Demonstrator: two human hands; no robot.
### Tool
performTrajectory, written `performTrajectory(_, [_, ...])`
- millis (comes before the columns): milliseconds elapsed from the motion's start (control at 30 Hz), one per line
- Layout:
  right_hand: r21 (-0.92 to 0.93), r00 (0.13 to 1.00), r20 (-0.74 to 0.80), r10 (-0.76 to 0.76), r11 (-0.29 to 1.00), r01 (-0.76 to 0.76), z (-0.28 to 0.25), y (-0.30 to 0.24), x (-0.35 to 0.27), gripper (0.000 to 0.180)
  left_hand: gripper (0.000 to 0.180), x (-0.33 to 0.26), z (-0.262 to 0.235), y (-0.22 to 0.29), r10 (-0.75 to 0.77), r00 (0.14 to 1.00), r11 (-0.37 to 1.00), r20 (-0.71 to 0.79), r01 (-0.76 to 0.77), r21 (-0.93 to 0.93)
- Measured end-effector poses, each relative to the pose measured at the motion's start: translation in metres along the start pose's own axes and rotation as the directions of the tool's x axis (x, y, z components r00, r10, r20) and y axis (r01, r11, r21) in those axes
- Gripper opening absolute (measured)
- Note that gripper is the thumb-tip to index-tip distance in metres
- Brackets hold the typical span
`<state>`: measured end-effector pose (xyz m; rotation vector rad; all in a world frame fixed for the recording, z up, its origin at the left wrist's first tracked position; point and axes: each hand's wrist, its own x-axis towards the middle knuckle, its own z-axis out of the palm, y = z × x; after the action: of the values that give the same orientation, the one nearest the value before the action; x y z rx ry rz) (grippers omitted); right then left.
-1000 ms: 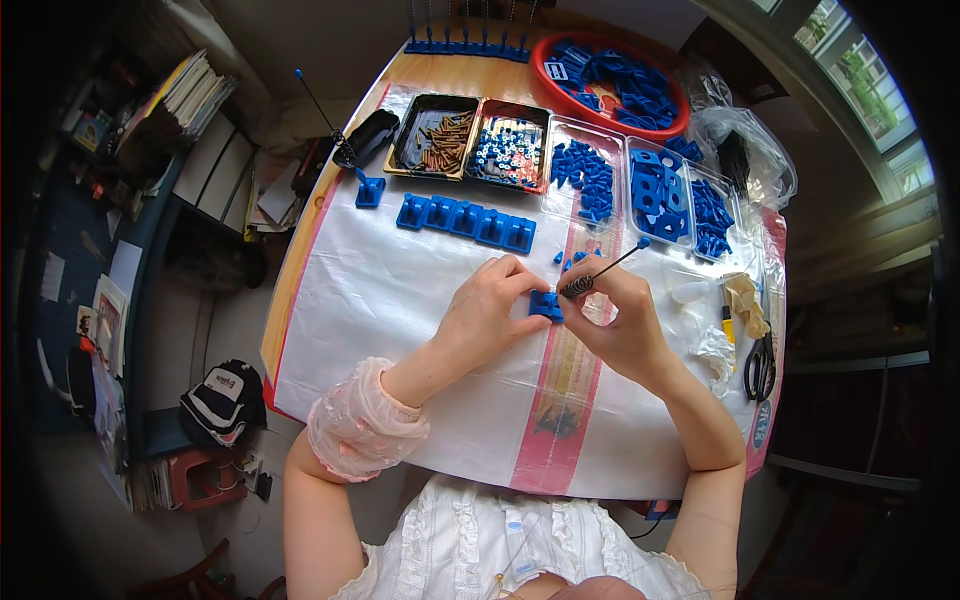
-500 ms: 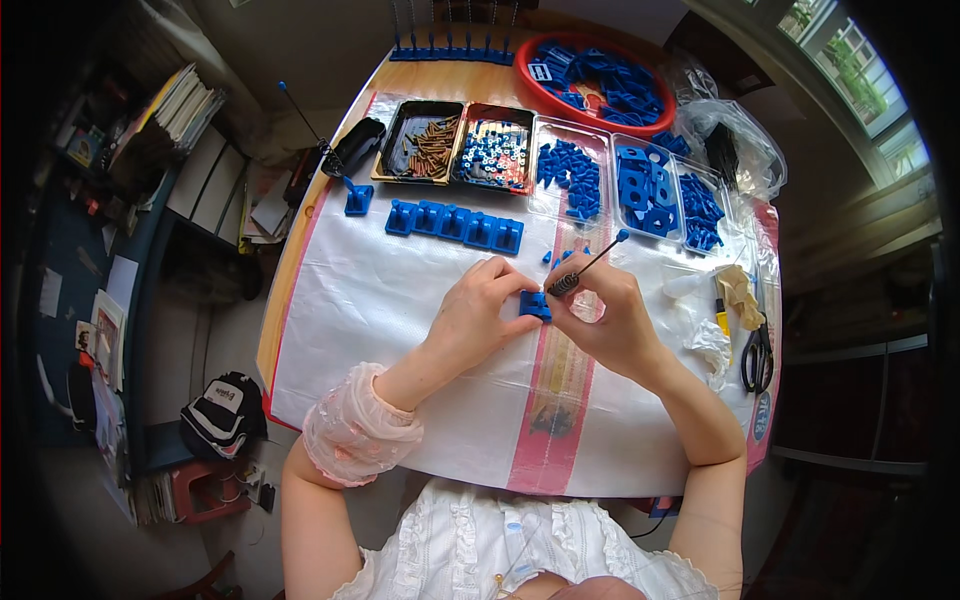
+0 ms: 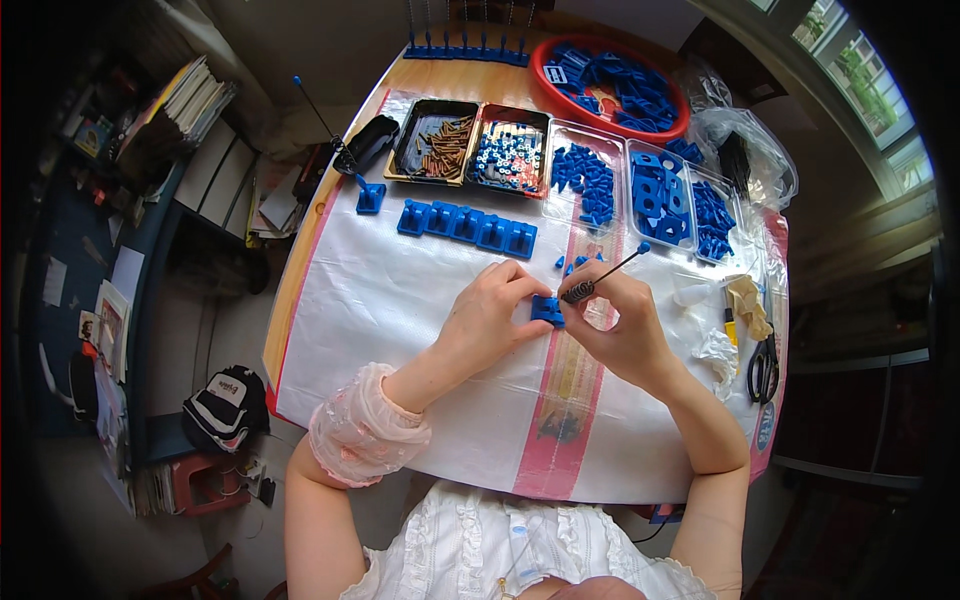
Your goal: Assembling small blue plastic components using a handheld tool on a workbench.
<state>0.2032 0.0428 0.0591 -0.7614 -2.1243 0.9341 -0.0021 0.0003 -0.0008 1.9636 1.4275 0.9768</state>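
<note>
A small blue plastic block point(image 3: 546, 308) is held over the white sheet point(image 3: 400, 300) near the middle of the table point(image 3: 300, 270), between the two hands. The left hand point(image 3: 490, 318) is closed on the block from its left side, with the fingertips pinching it. The right hand point(image 3: 620, 325) is closed around a thin rod with a coiled spring point(image 3: 590, 285), whose lower end touches the block while the ball-tipped end points up and to the right. The step in hand is judged to be an assembly step, in which the spring end is seated into the block. For the next move, a steady grip on the block and a careful alignment of the rod seem to be needed. A row of finished-looking blue blocks point(image 3: 467, 227) is laid further away, and trays with brass-coloured pieces point(image 3: 440, 148), small rings point(image 3: 508, 158) and blue parts point(image 3: 585, 178) are placed behind it.
</note>
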Motion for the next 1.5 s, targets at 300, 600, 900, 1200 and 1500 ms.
performTrajectory(300, [0.013,1.0,-0.014,-0.004,1.0,0.004,0.001,-0.002,0.001,0.017,0.035,0.0,-0.002,0.002,-0.02,1.0,1.0,0.006,0.02,-0.006])
performTrajectory(600, [0.008,1.0,-0.019,-0.002,1.0,0.002,0.001,-0.001,0.0,0.017,0.037,0.0,0.0,0.001,-0.004,1.0,1.0,-0.006,0.004,0.004])
performTrajectory(900, [0.019,1.0,-0.024,0.003,1.0,-0.002,0.001,-0.002,0.0,0.017,0.037,0.001,-0.003,0.004,-0.063,0.997,0.998,0.048,0.062,0.018])
performTrajectory(1200, [0.01,1.0,-0.009,0.008,1.0,-0.008,0.0,-0.002,0.001,0.016,0.036,-0.002,-0.019,0.008,0.005,0.997,1.0,0.077,-0.005,-0.006])
performTrajectory(1500, [0.015,1.0,-0.009,0.015,1.0,-0.015,-0.002,-0.002,0.0,0.014,0.016,-0.009,-0.136,-0.003,-0.405,0.9,0.901,-0.162,0.423,0.1])
